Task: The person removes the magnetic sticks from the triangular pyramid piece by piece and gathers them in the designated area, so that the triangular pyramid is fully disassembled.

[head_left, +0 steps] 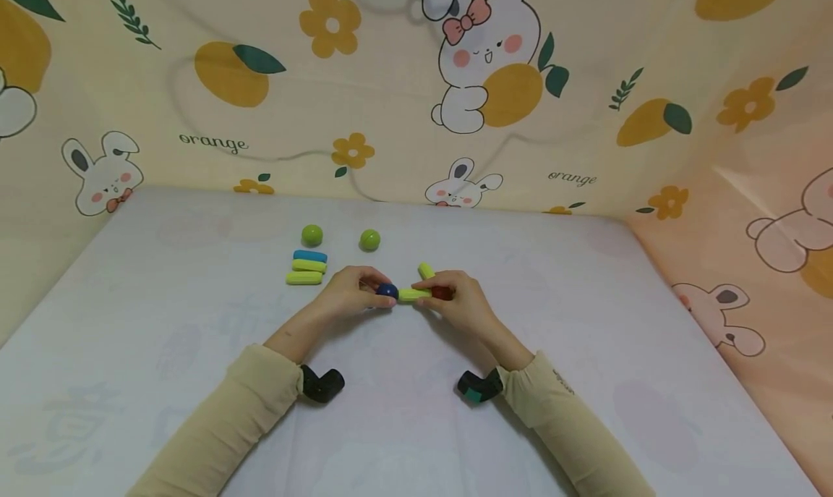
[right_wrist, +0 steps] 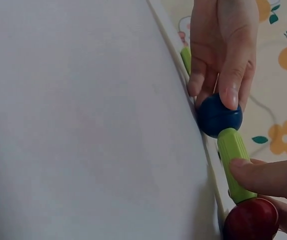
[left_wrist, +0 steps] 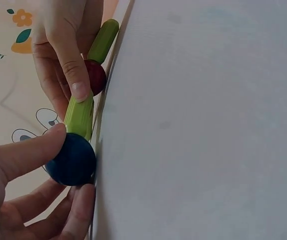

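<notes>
My left hand (head_left: 347, 291) pinches a dark blue ball (head_left: 388, 291) between thumb and fingers. One end of a yellow-green stick (head_left: 408, 295) meets this ball. My right hand (head_left: 460, 299) grips that stick, its thumb lying along the ridged side in the right wrist view. At the stick's other end sits a red ball (right_wrist: 251, 220), partly covered by the right hand in the head view. From the red ball a second yellow-green stick (left_wrist: 103, 41) points away at an angle, toward the back of the table in the head view.
Left of the hands lie a blue stick (head_left: 309, 256) and two more yellow-green sticks (head_left: 304, 278), side by side. Behind them rest two green balls, one at the left (head_left: 312, 235) and one nearer the middle (head_left: 370, 240). A patterned cloth (head_left: 397, 106) hangs behind the white table (head_left: 403, 425).
</notes>
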Motion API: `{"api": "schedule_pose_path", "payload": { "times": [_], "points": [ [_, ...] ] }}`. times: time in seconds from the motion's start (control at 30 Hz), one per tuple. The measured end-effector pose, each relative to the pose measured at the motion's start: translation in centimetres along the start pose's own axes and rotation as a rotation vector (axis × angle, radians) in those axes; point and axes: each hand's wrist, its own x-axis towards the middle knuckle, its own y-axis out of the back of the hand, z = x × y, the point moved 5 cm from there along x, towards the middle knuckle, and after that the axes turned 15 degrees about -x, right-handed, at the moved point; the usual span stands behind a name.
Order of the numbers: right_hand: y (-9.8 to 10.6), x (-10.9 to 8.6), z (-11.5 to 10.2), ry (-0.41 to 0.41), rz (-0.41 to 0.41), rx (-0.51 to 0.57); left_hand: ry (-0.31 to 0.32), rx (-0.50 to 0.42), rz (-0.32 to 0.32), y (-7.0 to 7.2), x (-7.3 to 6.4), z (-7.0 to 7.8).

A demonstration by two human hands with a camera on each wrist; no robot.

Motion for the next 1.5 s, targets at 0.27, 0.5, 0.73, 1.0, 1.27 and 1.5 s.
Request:
{"api": "schedule_pose_path", "payload": {
  "times": [0.27,0.5,0.73,1.0,1.27,1.5],
  "points": [
    [-0.1,0.3,0.1,-0.045,-0.048,0.023,-0.002,0.025,-0.067,0.2,-0.1,-0.1],
    [0.1,0.6,0.1,-0.067,-0.061,0.03,-0.004,0.018,-0.093,0.2,0.0,0.0],
    [0.1,0.9,0.3,-0.087,-0.068,0.044,0.01,0.035,-0.096,0.2,0.1,-0.2],
    [0.2,0.8,0.3,-0.073,-0.07,0.056,0.027,0.064,-0.142,0.2,0.1,-0.1],
    [0.8,0.3,0.9,-0.08,-0.071,0.063,0.119,-0.21,-0.139,0.3,0.4,-0.8],
    [1.6,-0.4,1.8,-0.091,-0.083,0.067,0.118,-0.251,-0.072,0.5,0.2,-1.1]
  ]
}}
